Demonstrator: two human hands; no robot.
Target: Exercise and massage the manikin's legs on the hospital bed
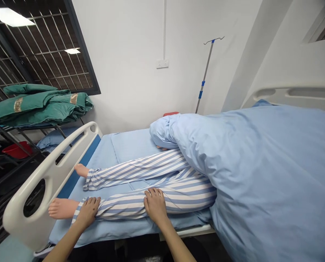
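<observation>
What looks like a patient manikin lies on the bed in blue-and-white striped trousers point(189, 191). Its bare nearer foot point(63, 208) and farther foot point(81, 170) point left. On the nearer shin, just above the ankle, rests my left hand point(89, 211), its fingers draped over the cloth. My right hand point(155, 205) lies around the knee of the same leg, palm down with fingers spread over the top. A light blue quilt point(249, 156) is folded back over the upper body and hides it. Some fingers point(162, 148) peek out below the quilt's edge.
A white footboard point(52, 160) stands at the left end, a headboard point(301, 95) at the right. An IV pole point(206, 69) rises behind the bed near the wall. Folded green covers point(48, 107) lie on a rack by the barred window, with a red basin point(17, 150) below.
</observation>
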